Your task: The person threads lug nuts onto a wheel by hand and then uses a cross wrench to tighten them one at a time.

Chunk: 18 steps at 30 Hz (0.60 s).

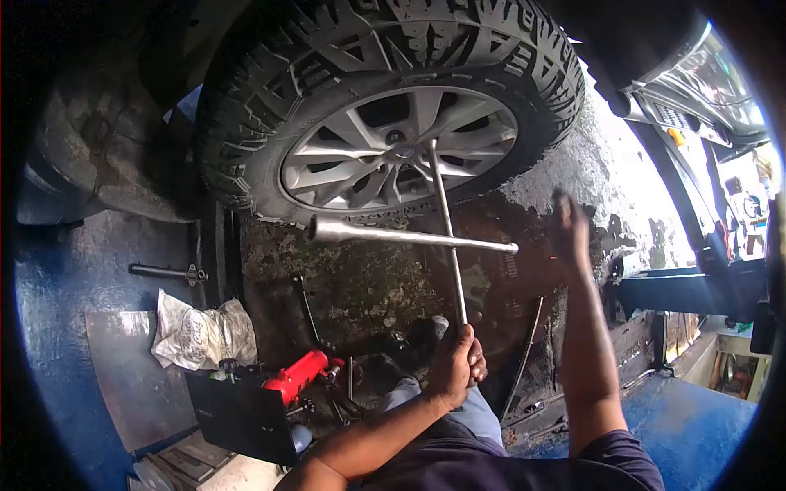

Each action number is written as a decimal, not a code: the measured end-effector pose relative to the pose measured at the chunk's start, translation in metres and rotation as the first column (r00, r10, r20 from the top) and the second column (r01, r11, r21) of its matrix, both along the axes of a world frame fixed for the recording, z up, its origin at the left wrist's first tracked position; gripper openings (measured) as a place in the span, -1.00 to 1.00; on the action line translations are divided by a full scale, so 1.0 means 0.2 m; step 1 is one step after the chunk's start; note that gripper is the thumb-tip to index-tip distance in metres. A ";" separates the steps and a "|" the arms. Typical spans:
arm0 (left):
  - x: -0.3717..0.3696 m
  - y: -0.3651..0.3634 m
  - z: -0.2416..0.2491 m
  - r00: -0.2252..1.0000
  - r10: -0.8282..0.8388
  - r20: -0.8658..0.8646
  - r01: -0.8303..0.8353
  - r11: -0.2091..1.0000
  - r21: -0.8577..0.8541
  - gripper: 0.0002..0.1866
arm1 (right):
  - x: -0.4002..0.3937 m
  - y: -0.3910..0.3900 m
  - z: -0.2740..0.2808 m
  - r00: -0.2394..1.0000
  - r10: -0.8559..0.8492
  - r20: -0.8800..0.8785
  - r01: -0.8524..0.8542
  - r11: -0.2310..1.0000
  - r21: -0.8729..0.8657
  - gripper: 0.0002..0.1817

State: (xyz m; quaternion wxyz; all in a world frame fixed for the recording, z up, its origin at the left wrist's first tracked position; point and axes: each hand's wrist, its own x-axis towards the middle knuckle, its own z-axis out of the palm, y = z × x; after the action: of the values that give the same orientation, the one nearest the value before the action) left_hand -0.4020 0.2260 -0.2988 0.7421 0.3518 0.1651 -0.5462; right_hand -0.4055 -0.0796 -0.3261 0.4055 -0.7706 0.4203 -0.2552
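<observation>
Silver cross-shaped metal lug wrench [453, 242] at center of frame, between the left hand [463, 364] and the wheel. Left hand, lower center, closed in a fist around the wrench's lower arm, fingers curled over the bar. Upper end of wrench overlaps the grey multi-spoke metal rim [352, 176] near its hub; contact unclear. Wide socket end points left, thin end points right, toward the right hand [571, 225]. Right hand apart from wrench, right of center, motion-blurred; can't tell if fingers are spread or bent. Chunky black rubber tire [246, 106] surrounds rim, top of frame.

Below wheel: dark, stained, worn floor [352, 274]. Lower left: red metal cylinder [296, 376] beside black flat panel [237, 417], crumpled white printed bag [192, 335] near them, metal bar [162, 271] above the bag. Thin rod [524, 356] lies right of the left hand. Blue flat surface [655, 425] at lower right; bright light at upper right.
</observation>
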 end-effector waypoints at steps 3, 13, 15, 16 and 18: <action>0.00 -0.02 0.03 0.997 -0.018 0.079 0.016 0.999 0.036 -0.58 | -0.01 -0.19 0.38 0.973 0.029 0.229 0.032 0.965 -0.260 -0.45; -0.04 -0.08 0.01 0.982 -0.060 0.178 0.018 0.974 0.224 -0.66 | 0.47 0.50 -1.17 0.891 -0.216 0.400 -0.299 0.383 0.874 -0.22; -0.05 -0.11 -0.01 0.989 -0.033 0.147 0.014 0.991 0.131 -0.58 | 0.34 0.50 -0.95 0.906 -0.338 0.255 -0.161 0.282 0.946 -0.31; -0.06 -0.12 -0.02 0.988 0.002 0.154 -0.013 0.997 0.070 -0.56 | 0.31 0.42 -0.89 0.890 -0.316 0.328 -0.153 0.471 0.869 -0.31; -0.10 -0.07 -0.09 0.984 0.006 0.179 0.000 0.999 -0.032 -0.39 | 0.11 0.28 -0.85 0.879 -0.227 0.420 -0.107 0.763 0.637 -0.29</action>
State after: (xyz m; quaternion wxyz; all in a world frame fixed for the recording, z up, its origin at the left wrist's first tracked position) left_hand -0.4216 0.2113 -0.3173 0.7602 0.3875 0.0896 -0.5138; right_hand -0.3843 -0.0229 -0.4959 0.7255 -0.4839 0.3951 -0.2889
